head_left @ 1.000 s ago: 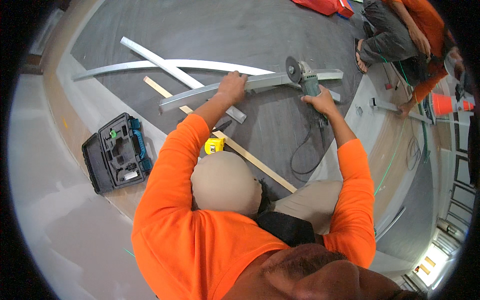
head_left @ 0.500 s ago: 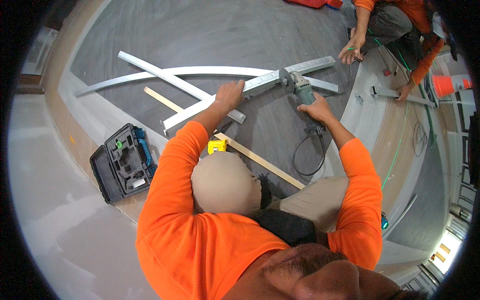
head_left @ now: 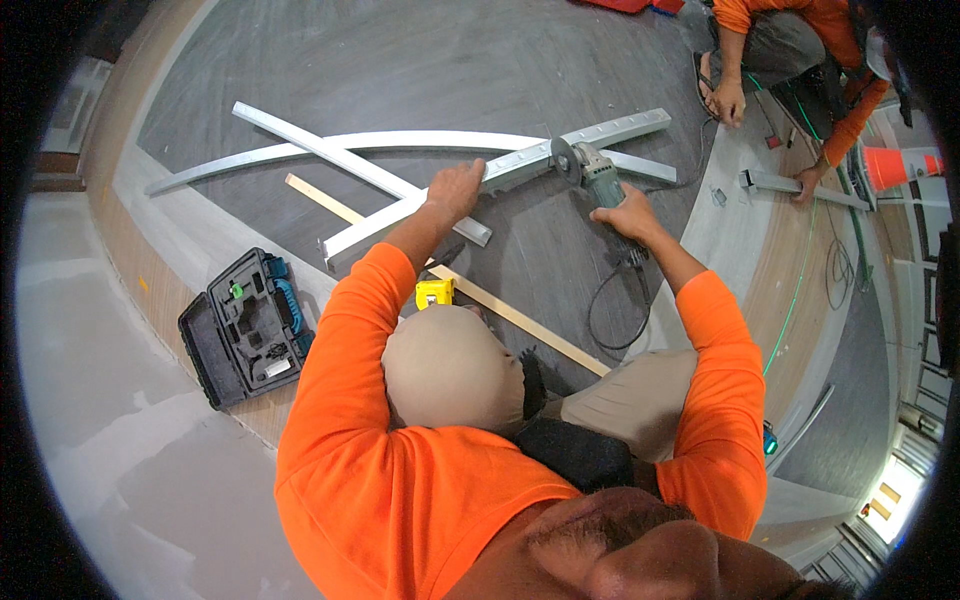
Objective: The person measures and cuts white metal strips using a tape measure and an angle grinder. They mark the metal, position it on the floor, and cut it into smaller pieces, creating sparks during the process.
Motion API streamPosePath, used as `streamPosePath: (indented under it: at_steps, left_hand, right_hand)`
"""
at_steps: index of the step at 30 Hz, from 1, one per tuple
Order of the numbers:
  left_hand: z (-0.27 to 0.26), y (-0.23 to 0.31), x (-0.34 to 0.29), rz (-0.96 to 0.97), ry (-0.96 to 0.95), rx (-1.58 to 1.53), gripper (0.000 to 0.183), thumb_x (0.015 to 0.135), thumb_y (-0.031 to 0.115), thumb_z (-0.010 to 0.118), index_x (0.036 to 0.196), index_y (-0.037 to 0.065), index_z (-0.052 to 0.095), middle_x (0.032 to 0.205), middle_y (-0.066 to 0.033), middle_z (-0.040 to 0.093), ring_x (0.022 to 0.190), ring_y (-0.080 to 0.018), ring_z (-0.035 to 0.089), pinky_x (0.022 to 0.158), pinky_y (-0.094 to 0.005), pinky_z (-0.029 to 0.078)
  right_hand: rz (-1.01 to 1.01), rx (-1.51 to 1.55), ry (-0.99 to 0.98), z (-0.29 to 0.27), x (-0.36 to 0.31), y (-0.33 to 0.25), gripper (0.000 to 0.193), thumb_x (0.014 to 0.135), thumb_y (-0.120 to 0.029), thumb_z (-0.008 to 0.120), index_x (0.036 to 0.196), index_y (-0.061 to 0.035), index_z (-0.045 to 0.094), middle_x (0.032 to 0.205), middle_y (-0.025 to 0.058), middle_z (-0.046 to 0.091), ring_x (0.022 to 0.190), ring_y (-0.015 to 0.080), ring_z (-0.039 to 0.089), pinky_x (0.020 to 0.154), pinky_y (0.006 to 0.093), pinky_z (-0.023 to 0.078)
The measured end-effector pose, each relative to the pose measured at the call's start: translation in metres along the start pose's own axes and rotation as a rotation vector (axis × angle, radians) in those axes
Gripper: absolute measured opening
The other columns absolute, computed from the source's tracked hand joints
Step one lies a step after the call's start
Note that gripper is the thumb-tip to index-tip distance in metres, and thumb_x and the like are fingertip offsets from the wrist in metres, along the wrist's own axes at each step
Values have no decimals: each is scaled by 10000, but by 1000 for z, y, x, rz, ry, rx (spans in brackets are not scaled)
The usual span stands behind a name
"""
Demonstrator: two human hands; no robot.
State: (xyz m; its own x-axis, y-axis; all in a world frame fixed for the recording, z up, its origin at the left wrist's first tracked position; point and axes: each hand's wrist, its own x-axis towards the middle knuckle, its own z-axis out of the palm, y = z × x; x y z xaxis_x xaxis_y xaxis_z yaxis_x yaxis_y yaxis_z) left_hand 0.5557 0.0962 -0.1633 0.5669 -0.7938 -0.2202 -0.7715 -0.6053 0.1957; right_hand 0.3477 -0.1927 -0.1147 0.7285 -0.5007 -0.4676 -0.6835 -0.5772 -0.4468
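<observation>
My left hand (head_left: 457, 190) is wrapped round a straight metal stud (head_left: 380, 222), its thumb pointing along the stud. An angle grinder (head_left: 598, 178) is gripped in my right hand (head_left: 628, 214); its disc (head_left: 566, 160) stands at the stud's edge, and whether it touches the metal I cannot tell. The stud lies slanted across a curved metal track (head_left: 420, 141) and a second, shorter metal piece (head_left: 330, 154). A black cord (head_left: 590, 312) loops down from the grinder's rear end. Beside my knee sits a yellow tape measure (head_left: 434, 292).
A wooden strip (head_left: 530, 322) runs beneath the stud toward my legs. At left lies an opened black tool case (head_left: 250, 330). Another person (head_left: 780, 50) crouches at upper right, one hand on a metal channel (head_left: 790, 187), near an orange cone (head_left: 895, 168). Green laser lines cross the floor.
The co-worker's near hand has lowered and turned from open fingers to a looser curl. My hands, the grinder and the stud have barely shifted.
</observation>
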Motion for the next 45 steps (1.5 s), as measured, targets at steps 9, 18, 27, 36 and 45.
streamPosePath:
  at_steps: [9, 18, 27, 36, 45]
  left_hand:
    - [-10, 6, -3, -10, -6, 2, 236, 957, 100, 500, 1186, 49, 472, 1063, -229, 655, 948, -392, 689, 780, -477, 565]
    - [-9, 5, -2, -7, 4, 26, 257, 945, 114, 518, 1190, 53, 465, 1057, -225, 657, 917, -397, 698, 741, -476, 578]
    - [-10, 8, -2, -9, 3, 35, 243, 958, 131, 515, 1184, 57, 466, 1056, -220, 651, 919, -393, 697, 753, -475, 576]
    - [-7, 6, -2, 15, 82, -2, 229, 942, 111, 530, 1161, 66, 478, 1022, -197, 659, 915, -388, 697, 752, -475, 570]
    - [-4, 4, -2, -1, 80, -23, 254, 920, 111, 561, 1159, 70, 486, 1017, -191, 658, 895, -383, 699, 734, -477, 569]
  right_hand:
    - [-35, 39, 5, -3, -6, -9, 872, 589, -400, 855, 1292, 39, 585, 1194, 253, 668, 1107, 365, 655, 967, 407, 507]
    - [-9, 62, -20, -3, -4, -12, 805, 589, -380, 857, 1250, 11, 617, 1171, 241, 678, 1081, 362, 662, 950, 415, 511]
    - [-112, 43, 59, 8, 12, -3, 719, 608, -327, 848, 1210, 9, 641, 1116, 214, 705, 1023, 331, 678, 919, 408, 505]
    - [-50, 98, 38, 1, 9, -18, 703, 612, -349, 835, 1210, -26, 656, 1144, 216, 699, 1058, 353, 676, 938, 405, 516]
    - [-69, 85, 17, 1, 8, -19, 654, 640, -316, 820, 1205, -29, 661, 1160, 216, 696, 1070, 360, 671, 938, 422, 512]
